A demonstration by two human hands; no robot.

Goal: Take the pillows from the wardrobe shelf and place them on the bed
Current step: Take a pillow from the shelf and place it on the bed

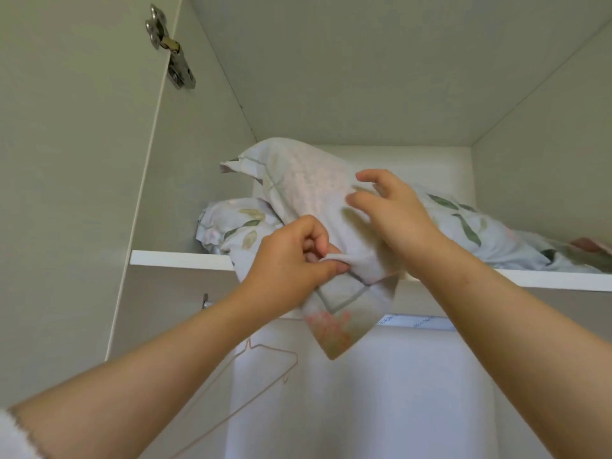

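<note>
**Top pillow half off wardrobe shelf, left hand pinching its cover**

Left hand (291, 256) is closed, thumb and fingers clamped on a fold of the floral pillow (308, 193) cover near its lower corner. That corner flap hangs down past the front edge of the wardrobe shelf (178, 258), below the grip. Rest of the pillow stands tilted up and back on the shelf, above and behind the left hand. Right hand (394, 213) is open, fingers spread and curled, resting against the pillow's right side, not clamped on anything. A second pillow (231, 223) with leaf print lies on the shelf, under and left of the first. More leaf-print bedding (480, 233) lies on the shelf behind the right hand. Wire hanger (265, 366) hangs from the rail (417, 323) under the shelf. Door hinge (172, 48) upper left.
</note>
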